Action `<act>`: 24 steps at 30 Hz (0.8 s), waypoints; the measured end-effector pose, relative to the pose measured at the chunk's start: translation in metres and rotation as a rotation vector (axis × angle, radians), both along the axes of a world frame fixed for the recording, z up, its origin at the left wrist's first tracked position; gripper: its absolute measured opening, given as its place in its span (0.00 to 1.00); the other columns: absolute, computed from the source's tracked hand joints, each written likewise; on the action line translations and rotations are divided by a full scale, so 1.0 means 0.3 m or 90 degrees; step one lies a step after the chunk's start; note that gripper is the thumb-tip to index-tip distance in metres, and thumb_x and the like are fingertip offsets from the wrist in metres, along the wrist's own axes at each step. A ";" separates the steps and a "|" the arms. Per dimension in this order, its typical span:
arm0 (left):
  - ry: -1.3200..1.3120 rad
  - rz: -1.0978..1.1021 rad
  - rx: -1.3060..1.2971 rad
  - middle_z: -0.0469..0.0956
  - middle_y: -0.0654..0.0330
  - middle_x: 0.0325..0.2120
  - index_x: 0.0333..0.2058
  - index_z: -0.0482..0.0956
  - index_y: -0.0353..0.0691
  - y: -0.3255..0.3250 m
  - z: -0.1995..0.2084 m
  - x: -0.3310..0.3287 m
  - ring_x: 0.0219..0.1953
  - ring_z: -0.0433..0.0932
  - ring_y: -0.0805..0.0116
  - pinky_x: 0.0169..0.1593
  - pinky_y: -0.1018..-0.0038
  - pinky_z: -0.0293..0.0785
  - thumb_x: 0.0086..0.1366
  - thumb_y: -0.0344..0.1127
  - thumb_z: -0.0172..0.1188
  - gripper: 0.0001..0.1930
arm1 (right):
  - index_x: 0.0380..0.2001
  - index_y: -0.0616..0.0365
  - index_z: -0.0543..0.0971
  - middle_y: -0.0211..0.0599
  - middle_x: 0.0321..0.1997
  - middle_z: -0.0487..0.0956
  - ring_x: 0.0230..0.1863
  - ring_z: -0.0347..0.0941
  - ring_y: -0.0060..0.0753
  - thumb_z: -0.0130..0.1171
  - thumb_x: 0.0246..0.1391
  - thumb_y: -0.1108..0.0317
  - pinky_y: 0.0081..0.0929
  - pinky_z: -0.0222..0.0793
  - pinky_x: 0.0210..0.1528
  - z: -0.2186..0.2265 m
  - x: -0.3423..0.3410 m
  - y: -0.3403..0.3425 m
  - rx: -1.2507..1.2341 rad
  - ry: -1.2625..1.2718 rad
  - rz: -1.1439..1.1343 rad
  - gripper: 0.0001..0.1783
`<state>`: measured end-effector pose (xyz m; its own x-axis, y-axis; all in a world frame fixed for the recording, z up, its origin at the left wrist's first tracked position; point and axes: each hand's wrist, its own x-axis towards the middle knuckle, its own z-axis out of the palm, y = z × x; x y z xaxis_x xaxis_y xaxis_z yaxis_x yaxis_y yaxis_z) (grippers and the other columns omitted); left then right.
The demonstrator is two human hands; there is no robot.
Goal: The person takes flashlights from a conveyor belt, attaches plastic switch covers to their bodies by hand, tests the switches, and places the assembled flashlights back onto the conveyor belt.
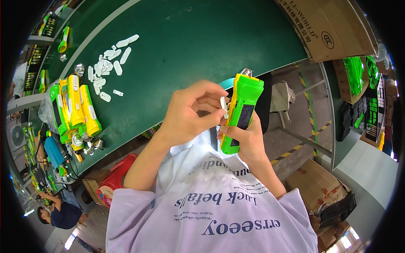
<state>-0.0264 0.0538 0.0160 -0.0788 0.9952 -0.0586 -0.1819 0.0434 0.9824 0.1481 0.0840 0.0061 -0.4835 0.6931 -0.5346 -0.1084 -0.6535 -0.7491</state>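
A green and yellow flashlight [243,111] with a dark panel on its side is gripped by my right hand [249,137], its wide head pointing up and away from me. Between the thumb and fingers of my left hand [192,109] is a small white plastic piece [224,106], held close against the yellow side of the flashlight. Whether the piece touches the flashlight I cannot tell. On the green table beyond my left hand lies a loose pile of similar white pieces [103,66].
At the left, several yellow and green flashlights [76,105] lie together on the green table [181,42]. A blue device [53,152] sits near them. A cardboard box [327,27] stands at the far right. A red stool [116,179] is below the table, and a person [63,213] works at lower left.
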 end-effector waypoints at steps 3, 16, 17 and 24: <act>0.033 -0.016 -0.016 0.83 0.52 0.36 0.43 0.75 0.31 -0.005 -0.008 0.008 0.39 0.84 0.68 0.43 0.75 0.80 0.56 0.20 0.60 0.15 | 0.49 0.63 0.68 0.37 0.36 0.75 0.32 0.76 0.28 0.60 0.42 0.83 0.30 0.77 0.34 0.010 -0.008 0.002 0.008 0.002 -0.015 0.27; 0.095 0.090 -0.151 0.84 0.51 0.35 0.44 0.80 0.27 -0.032 0.062 0.111 0.35 0.84 0.71 0.39 0.78 0.80 0.61 0.20 0.60 0.12 | 0.45 0.60 0.70 0.31 0.35 0.76 0.34 0.73 0.20 0.62 0.40 0.80 0.21 0.71 0.37 -0.026 -0.015 -0.018 0.185 -0.112 -0.020 0.24; 0.095 0.093 -0.153 0.84 0.51 0.35 0.44 0.80 0.27 -0.036 0.062 0.110 0.35 0.84 0.71 0.39 0.78 0.80 0.61 0.20 0.60 0.12 | 0.44 0.60 0.70 0.31 0.34 0.76 0.34 0.73 0.20 0.62 0.39 0.80 0.21 0.70 0.37 -0.023 -0.013 -0.016 0.205 -0.138 -0.015 0.24; 0.157 0.131 -0.097 0.79 0.55 0.24 0.38 0.83 0.29 -0.049 0.020 0.124 0.23 0.78 0.72 0.27 0.77 0.73 0.62 0.25 0.60 0.07 | 0.43 0.60 0.70 0.30 0.32 0.76 0.32 0.73 0.20 0.60 0.38 0.82 0.21 0.71 0.35 0.000 -0.019 -0.011 0.133 -0.042 -0.013 0.24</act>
<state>0.0109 0.0391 0.0219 -0.3071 0.9382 -0.1598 0.0403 0.1806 0.9827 0.1424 0.0808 0.0062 -0.4374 0.8011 -0.4084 -0.0657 -0.4815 -0.8740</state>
